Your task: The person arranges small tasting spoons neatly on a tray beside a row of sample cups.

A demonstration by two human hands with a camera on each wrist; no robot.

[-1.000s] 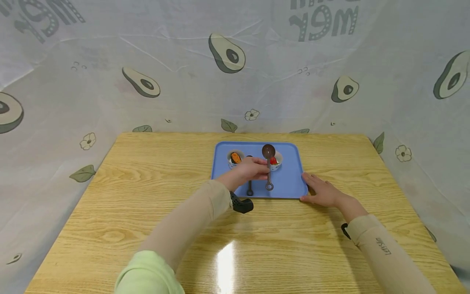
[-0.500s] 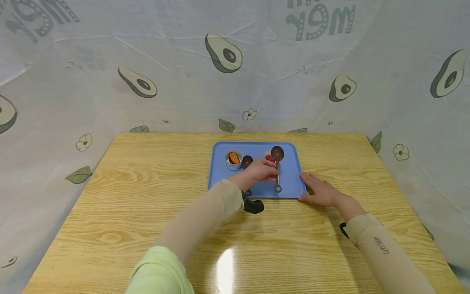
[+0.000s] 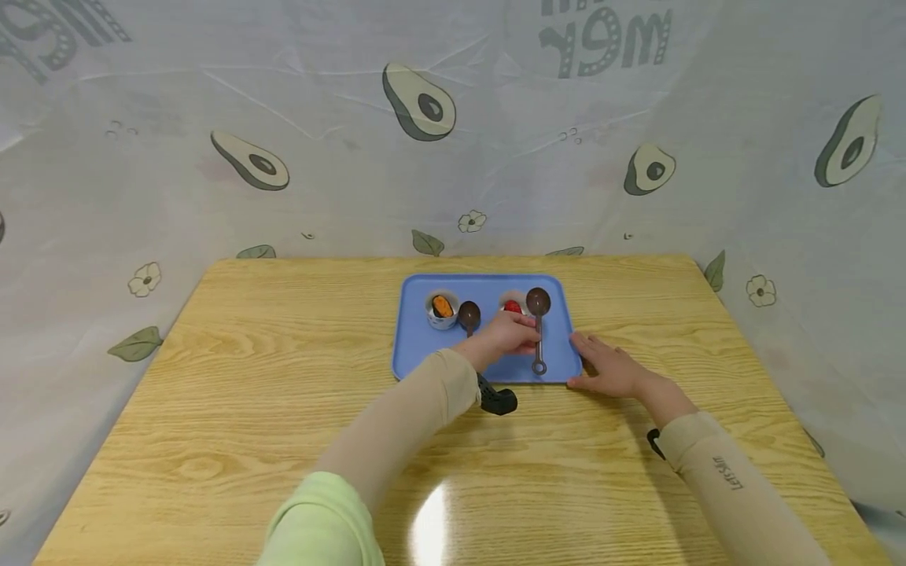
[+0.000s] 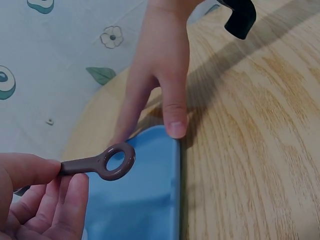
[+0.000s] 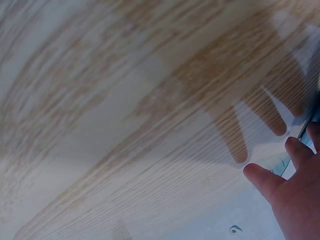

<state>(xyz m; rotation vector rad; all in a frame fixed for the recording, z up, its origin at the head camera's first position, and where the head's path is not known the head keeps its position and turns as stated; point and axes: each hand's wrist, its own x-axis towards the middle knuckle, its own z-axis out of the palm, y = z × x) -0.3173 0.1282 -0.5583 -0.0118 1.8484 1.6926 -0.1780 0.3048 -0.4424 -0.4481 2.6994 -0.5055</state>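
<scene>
My left hand pinches a brown plastic spoon by its handle between thumb and fingers, above the right part of a blue tray. In the left wrist view the spoon's handle ends in a ring. A second brown spoon lies on the tray, partly behind the left hand. Left of it stands a small patterned cup with an orange-topped piece; a red piece sits in another cup, half hidden. My right hand touches the tray's near right corner, fingers spread.
The tray rests toward the back of a wooden table. Light cloth with avocado prints hangs behind and beside it. A black wrist strap shows below the left hand.
My left hand has carried the spoon rightward, from in front of the red piece's cup to that cup's right. The right hand stays on the tray corner, and the head view has shifted slightly.
</scene>
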